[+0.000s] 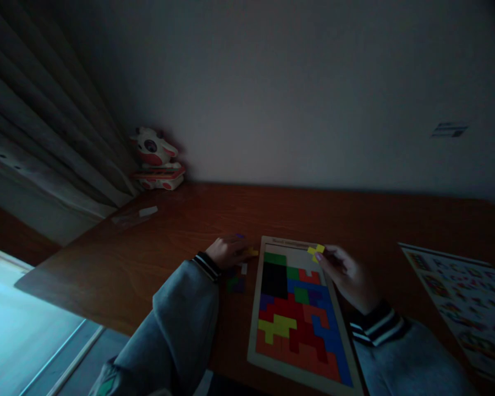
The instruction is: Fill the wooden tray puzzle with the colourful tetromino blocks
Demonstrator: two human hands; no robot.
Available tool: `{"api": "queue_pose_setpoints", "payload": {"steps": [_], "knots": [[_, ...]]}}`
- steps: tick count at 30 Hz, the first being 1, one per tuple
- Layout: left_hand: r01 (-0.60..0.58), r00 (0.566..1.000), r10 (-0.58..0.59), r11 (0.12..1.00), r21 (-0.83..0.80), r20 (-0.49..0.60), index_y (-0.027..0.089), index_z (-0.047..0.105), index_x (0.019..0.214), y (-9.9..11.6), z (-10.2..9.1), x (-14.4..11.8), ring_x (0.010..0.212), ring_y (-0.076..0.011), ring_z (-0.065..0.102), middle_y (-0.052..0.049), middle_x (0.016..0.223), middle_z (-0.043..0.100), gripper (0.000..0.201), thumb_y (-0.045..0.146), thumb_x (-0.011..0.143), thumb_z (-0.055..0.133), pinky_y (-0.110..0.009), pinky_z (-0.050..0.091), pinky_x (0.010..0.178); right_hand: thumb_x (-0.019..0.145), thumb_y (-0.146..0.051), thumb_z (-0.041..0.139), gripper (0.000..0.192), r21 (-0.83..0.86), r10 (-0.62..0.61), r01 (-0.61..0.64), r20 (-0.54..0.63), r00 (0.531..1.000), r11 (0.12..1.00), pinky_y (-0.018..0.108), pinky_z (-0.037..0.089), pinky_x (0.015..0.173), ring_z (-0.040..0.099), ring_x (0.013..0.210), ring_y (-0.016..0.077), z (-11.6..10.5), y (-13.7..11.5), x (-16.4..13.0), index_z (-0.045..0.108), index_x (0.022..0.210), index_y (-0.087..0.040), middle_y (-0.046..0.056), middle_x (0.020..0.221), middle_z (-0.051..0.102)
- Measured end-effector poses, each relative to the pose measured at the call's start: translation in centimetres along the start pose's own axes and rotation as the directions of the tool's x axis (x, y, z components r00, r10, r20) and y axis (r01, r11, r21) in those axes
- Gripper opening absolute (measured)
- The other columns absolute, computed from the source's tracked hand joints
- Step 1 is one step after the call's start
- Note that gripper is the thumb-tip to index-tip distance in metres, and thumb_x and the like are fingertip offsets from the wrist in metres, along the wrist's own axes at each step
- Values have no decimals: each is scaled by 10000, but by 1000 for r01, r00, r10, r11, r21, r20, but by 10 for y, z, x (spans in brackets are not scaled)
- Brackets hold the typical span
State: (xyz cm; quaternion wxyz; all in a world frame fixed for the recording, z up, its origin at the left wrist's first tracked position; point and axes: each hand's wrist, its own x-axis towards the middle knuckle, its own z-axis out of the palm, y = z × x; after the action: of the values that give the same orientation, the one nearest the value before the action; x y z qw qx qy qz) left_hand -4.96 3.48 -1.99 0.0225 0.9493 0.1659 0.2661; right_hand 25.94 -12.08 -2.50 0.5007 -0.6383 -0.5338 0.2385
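A wooden puzzle board (pixel 253 335) lies on the table, filled in large part with coloured block pieces. Bare wood shows at its upper end. My right hand (pixel 346 272) pinches a yellow puzzle piece (pixel 315 251) over the board's upper right corner. Left of the board, my left hand (pixel 229 252) rests low over the table among loose pieces. An orange-yellow piece (pixel 253 252) sticks out by its fingertips; the fingers are dim, and whether they grip it is unclear. Green and purple loose pieces (pixel 235 283) lie beneath that wrist.
A cow-shaped toy with a keyboard (pixel 159 159) stands at the table's back left, near a curtain (pixel 45 110). A small white scrap (pixel 148 211) lies in front of it. A printed picture sheet (pixel 462 302) is on the right. The wall (pixel 292 99) rises behind the table (pixel 181 220).
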Motion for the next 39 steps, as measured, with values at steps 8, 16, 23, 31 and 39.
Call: {"api": "queue_pose_setpoints", "payload": {"steps": [8, 16, 23, 31, 39], "knots": [[-49, 999, 50, 991, -125, 8, 187, 662, 1147, 19, 9, 7, 986, -176, 694, -85, 1121, 709, 290, 371, 949, 557, -298, 580, 880, 820, -548, 631, 415, 43, -36, 37, -27, 999, 998, 383, 567, 798, 683, 895, 236, 0, -3, 1, 610, 1067, -216, 93, 964, 715], [-41, 999, 47, 981, -188, 26, 200, 661, 1142, 17, 13, 6, 1017, -165, 682, -72, 1139, 703, 248, 326, 955, 557, -309, 575, 905, 799, -582, 632, 415, -8, -31, 30, -112, 993, 1000, 388, 573, 778, 695, 870, 244, -3, 0, 3, 675, 974, -208, 94, 958, 739], [-45, 999, 47, 982, -184, 10, 190, 665, 1129, 17, 14, 6, 1011, -166, 685, -79, 1128, 706, 265, 357, 953, 557, -314, 579, 901, 848, -561, 580, 450, -46, -47, 43, -92, 995, 998, 370, 568, 800, 691, 952, 247, -7, -2, 4, 674, 1105, -204, 101, 1049, 735], [-36, 998, 44, 981, -192, 34, 190, 668, 1134, 20, 9, 8, 1003, -169, 686, -79, 1116, 710, 273, 361, 957, 549, -307, 579, 890, 861, -549, 573, 436, -55, -49, 46, -58, 997, 997, 373, 558, 825, 674, 975, 238, -9, 4, 5, 633, 1157, -236, 94, 1062, 713], [20, 999, -17, 997, -77, 49, 203, 711, 1041, 7, 3, 5, 943, -170, 699, -53, 1044, 738, 268, 377, 969, 520, -312, 556, 897, 842, -549, 599, 408, 16, -12, 13, -48, 999, 1000, 350, 567, 762, 668, 942, 236, -5, 4, 3, 601, 1090, -225, 96, 1012, 694]]}}
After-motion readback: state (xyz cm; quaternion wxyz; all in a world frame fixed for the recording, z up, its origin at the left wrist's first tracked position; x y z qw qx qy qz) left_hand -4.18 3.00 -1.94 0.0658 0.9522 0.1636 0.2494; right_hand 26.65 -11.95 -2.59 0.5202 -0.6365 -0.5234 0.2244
